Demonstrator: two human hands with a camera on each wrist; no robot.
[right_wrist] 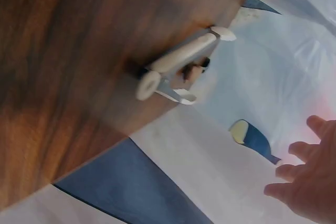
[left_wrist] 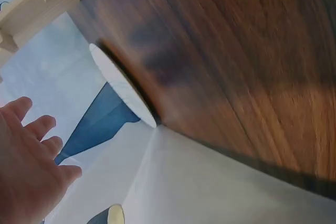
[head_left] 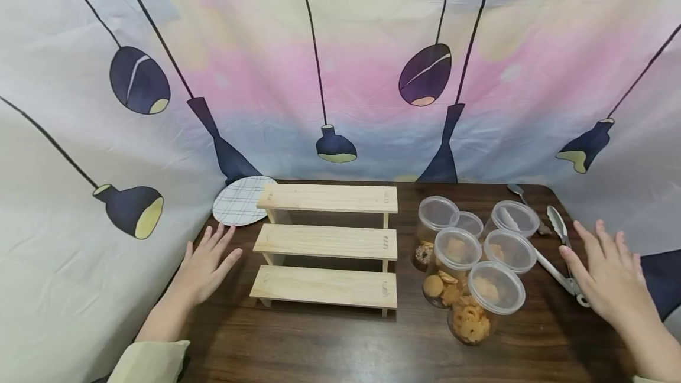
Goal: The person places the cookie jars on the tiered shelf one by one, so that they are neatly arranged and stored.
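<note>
My left hand is raised with fingers spread, left of a three-tier wooden stand and just in front of a round white plate with a line pattern. On the far side of the table my right hand is spread too, beside a pair of tongs with white handles. Neither hand holds anything. The left wrist view shows the left fingers apart, away from the plate. Likewise, the right wrist view has the right fingers loosely extended, clear of the tongs.
Several clear lidded jars stand in a cluster right of the stand, some with cookies inside. A spoon lies behind them at the back right. Patterned cloth hangs around the dark wooden table at the back and sides.
</note>
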